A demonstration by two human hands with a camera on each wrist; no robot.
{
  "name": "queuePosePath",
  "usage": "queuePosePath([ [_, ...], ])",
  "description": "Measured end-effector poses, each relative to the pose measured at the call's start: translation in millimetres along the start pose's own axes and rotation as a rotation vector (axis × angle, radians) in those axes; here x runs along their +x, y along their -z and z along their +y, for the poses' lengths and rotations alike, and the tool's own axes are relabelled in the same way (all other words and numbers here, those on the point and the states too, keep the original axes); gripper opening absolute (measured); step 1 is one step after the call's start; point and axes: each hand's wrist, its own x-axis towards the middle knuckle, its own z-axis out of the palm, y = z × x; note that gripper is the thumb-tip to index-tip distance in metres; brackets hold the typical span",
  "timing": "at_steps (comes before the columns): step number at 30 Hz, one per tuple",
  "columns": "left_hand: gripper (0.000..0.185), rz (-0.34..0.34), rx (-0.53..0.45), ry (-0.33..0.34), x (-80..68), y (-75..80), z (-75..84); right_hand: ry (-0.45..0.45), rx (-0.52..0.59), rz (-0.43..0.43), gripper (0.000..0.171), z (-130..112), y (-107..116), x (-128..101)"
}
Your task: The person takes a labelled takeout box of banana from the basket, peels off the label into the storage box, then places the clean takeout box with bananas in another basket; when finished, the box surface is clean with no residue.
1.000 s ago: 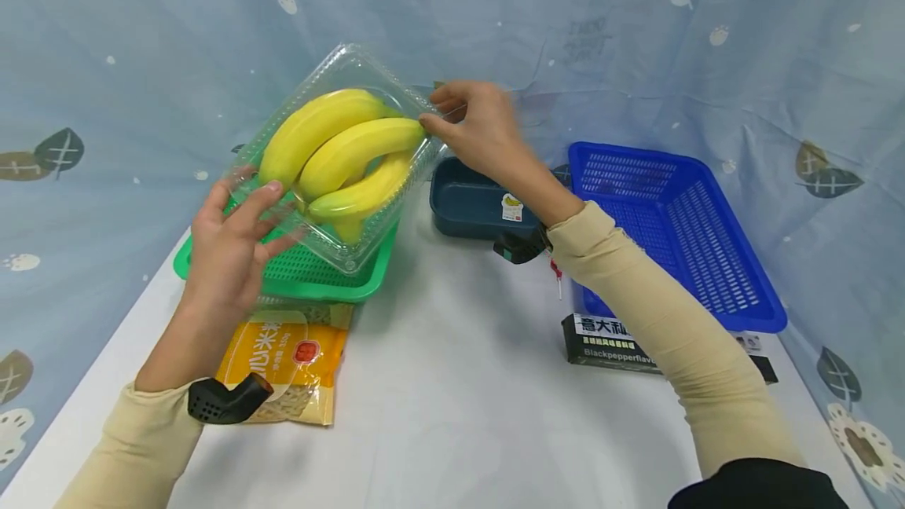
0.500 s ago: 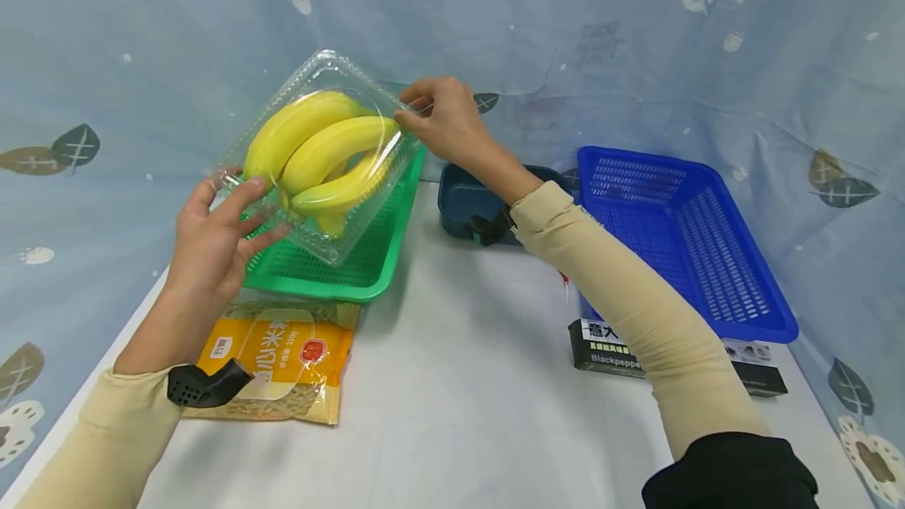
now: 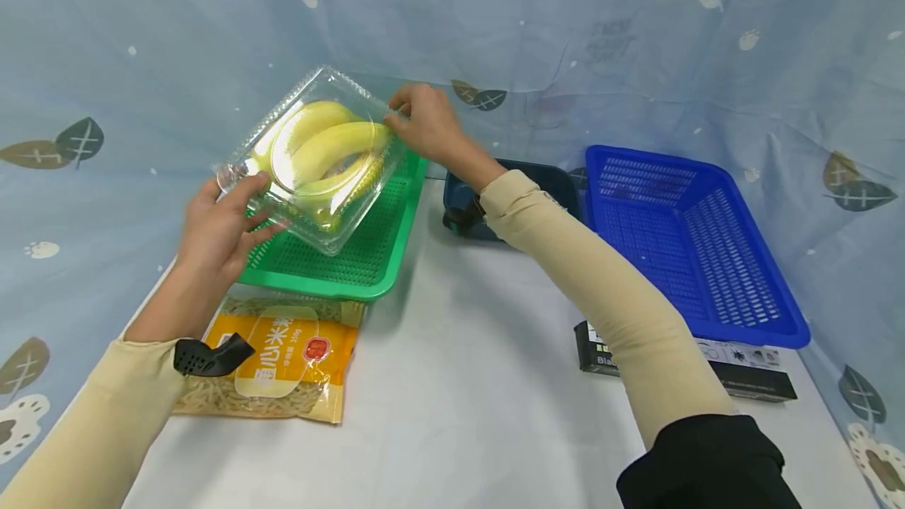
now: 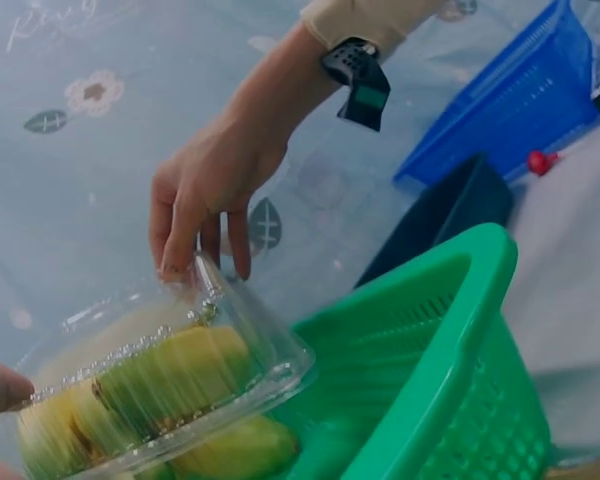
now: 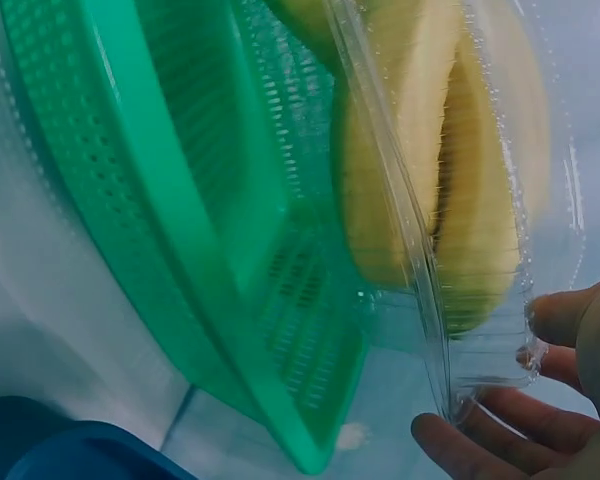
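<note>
Yellow bananas (image 3: 332,149) lie inside a clear plastic clamshell box (image 3: 327,239), tilted above a green basket (image 3: 378,258). My left hand (image 3: 215,238) grips the box's lower left corner, thumb on top and fingers beneath. At the upper right corner, my right hand (image 3: 427,124) pinches the rim between thumb and fingers. In the right wrist view the right fingertips (image 5: 445,440) touch the box's edge, close to the basket. From the left wrist camera, the box (image 4: 270,385) slants over the basket's rim (image 4: 470,270), and only part of the left thumb (image 4: 2,388) shows.
An orange bag of noodles (image 3: 283,360) lies in front of the green basket. Behind the right forearm stands a dark blue bin (image 3: 544,179). Farther right is a blue basket (image 3: 767,281), with black boxes (image 3: 752,381) at its front edge. A patterned curtain (image 3: 495,14) hangs behind.
Both hands have moved the box of bananas slightly left, and it is now lower over the green basket. Glare on the lid has grown. Both hands keep their hold.
</note>
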Motion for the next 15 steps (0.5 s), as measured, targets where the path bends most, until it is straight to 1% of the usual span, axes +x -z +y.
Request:
queuePosePath([
  [3, 0.106, 0.010, 0.026, 0.043, 3.2, -0.3, -3.4, -0.027, -0.015, -0.031, 0.035, 2.4, -7.0, 3.3],
  [8, 0.101, 0.005, 0.049, 0.093, 7.5, -3.6, -6.1, -0.050, -0.073, -0.064, 0.036, 6.0, -15.7, 6.3],
  [10, 0.098, -0.010, 0.051, 0.134, 9.2, -5.4, -6.4, -0.072, -0.085, -0.085, 0.037, 7.0, -18.7, 7.1],
  [13, 0.094, -0.030, 0.064, 0.205, 12.3, -7.7, -6.5, -0.091, -0.130, -0.112, 0.037, 8.7, -24.1, 8.2],
  [15, 0.094, -0.039, 0.078, 0.241, 14.4, -8.6, -6.9, -0.086, -0.173, -0.128, 0.029, 10.4, -28.6, 8.7],
])
